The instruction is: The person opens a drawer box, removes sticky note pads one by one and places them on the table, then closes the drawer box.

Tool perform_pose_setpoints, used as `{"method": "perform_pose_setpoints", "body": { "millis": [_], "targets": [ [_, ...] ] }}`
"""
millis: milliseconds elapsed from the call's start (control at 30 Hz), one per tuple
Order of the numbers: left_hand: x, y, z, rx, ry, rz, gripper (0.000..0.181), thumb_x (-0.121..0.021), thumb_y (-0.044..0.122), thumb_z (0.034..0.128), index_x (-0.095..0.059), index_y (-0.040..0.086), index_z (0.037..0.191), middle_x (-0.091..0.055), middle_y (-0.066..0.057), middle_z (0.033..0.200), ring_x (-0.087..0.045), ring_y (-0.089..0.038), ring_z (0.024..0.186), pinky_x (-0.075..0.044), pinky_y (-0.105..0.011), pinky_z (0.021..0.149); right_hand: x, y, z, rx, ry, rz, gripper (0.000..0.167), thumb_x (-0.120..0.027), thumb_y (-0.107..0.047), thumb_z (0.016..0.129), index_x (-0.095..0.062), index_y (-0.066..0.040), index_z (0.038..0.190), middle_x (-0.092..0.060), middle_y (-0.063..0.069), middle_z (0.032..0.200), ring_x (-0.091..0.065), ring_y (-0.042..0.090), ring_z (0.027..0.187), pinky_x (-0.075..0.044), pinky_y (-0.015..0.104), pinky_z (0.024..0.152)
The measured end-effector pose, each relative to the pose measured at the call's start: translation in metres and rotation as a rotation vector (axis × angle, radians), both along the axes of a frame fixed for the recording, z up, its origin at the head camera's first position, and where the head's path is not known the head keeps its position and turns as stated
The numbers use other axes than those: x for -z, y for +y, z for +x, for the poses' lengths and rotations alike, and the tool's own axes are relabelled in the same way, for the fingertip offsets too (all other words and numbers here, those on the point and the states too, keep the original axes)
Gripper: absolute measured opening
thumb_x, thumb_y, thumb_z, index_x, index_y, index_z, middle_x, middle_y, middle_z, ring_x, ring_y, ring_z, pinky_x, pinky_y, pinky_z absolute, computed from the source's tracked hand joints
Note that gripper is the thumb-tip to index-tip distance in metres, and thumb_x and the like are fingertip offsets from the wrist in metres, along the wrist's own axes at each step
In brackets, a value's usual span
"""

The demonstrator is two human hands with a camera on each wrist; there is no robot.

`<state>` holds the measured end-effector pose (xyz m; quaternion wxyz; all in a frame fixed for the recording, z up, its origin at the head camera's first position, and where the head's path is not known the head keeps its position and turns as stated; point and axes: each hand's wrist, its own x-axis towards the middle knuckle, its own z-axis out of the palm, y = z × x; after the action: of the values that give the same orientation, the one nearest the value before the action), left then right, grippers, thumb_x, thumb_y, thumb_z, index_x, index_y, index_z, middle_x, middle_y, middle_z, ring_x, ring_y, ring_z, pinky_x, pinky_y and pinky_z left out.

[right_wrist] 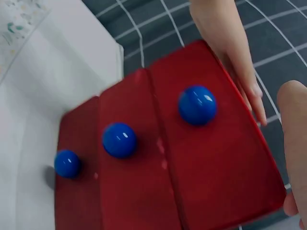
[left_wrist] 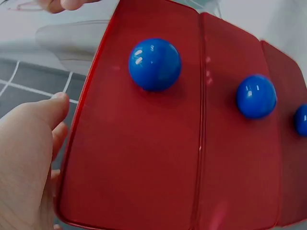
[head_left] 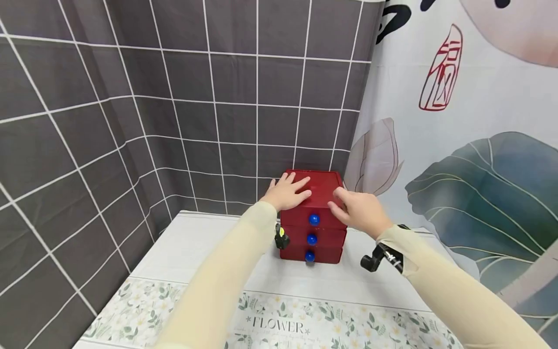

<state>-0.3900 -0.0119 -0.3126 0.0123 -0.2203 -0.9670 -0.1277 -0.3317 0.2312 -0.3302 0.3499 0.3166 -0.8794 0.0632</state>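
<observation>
A red three-drawer box stands on the table, its drawers stacked and closed. Each drawer front carries one round blue knob; the top drawer's knob is the nearest to both hands. My left hand lies over the left part of the box's top with its fingers spread. At the top right edge is my right hand, its fingers loosely bent and nothing visible in them. Whether the right fingertips touch the box cannot be told. In the right wrist view, the left hand shows along the box's top edge.
The table has a white cover with a floral band lettered FLOWER. Behind it hangs a dark grey gridded cloth; a white cloth with painted leaves hangs at the right. Black camera mounts sit on the wrists.
</observation>
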Motion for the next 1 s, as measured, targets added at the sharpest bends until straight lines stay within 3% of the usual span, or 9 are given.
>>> {"method": "perform_pose_setpoints", "body": {
  "millis": [167,333,533,633,867,1000],
  "targets": [
    [0.007,0.0,-0.003,0.018,-0.042,0.011,0.063,-0.031,0.06,0.1031,-0.023,0.037,0.161,-0.015,-0.012,0.169,-0.004,-0.033,0.156,-0.01,-0.055,0.123,0.009,-0.015,0.003,-0.094,0.057,0.059,0.018,-0.071,-0.029,0.089,-0.058,-0.017,0.092,-0.048,-0.011,0.058,-0.044,0.004,0.046,-0.039,0.021,0.043],
    [0.008,0.001,-0.002,0.014,-0.102,0.054,0.064,-0.034,0.059,0.103,-0.023,0.035,0.161,-0.008,-0.013,0.17,0.001,-0.033,0.156,-0.021,-0.055,0.121,0.021,-0.026,0.005,-0.138,0.057,0.101,0.023,-0.077,-0.028,0.086,-0.063,-0.015,0.099,-0.052,-0.01,0.06,-0.046,0.005,0.046,-0.04,0.019,0.043],
    [0.006,0.003,-0.001,-0.021,-0.122,0.076,0.07,-0.038,0.059,0.1023,-0.018,0.031,0.163,-0.004,-0.012,0.17,0.002,-0.029,0.157,-0.024,-0.052,0.121,0.036,-0.035,0.005,-0.086,0.003,0.135,0.03,-0.08,-0.031,0.085,-0.066,-0.016,0.107,-0.061,-0.009,0.064,-0.055,0.005,0.051,-0.046,0.021,0.047],
    [0.006,0.004,-0.002,-0.036,-0.121,0.063,0.072,-0.038,0.06,0.1018,-0.019,0.027,0.163,-0.004,-0.011,0.17,0.002,-0.028,0.157,-0.024,-0.05,0.121,0.042,-0.04,0.004,-0.056,-0.017,0.131,0.032,-0.082,-0.033,0.084,-0.062,-0.017,0.104,-0.062,-0.009,0.064,-0.059,0.006,0.053,-0.049,0.022,0.049],
    [0.009,0.002,-0.003,-0.048,-0.123,0.057,0.072,-0.038,0.059,0.1019,-0.024,0.024,0.162,-0.005,-0.011,0.17,0.001,-0.028,0.157,-0.023,-0.049,0.122,0.05,-0.053,0.002,-0.002,0.076,0.183,0.038,-0.084,-0.031,0.083,-0.05,-0.016,0.094,-0.06,-0.003,0.059,-0.063,0.014,0.051,-0.055,0.029,0.05],
    [0.01,0.002,-0.005,-0.051,-0.133,0.052,0.072,-0.039,0.06,0.1014,-0.023,0.025,0.163,-0.004,-0.011,0.17,0.001,-0.028,0.157,-0.023,-0.05,0.122,0.052,-0.057,0.0,0.019,0.102,0.18,0.035,-0.081,-0.026,0.084,-0.05,-0.014,0.093,-0.055,-0.004,0.054,-0.057,0.012,0.044,-0.051,0.026,0.045]
  ]
}}
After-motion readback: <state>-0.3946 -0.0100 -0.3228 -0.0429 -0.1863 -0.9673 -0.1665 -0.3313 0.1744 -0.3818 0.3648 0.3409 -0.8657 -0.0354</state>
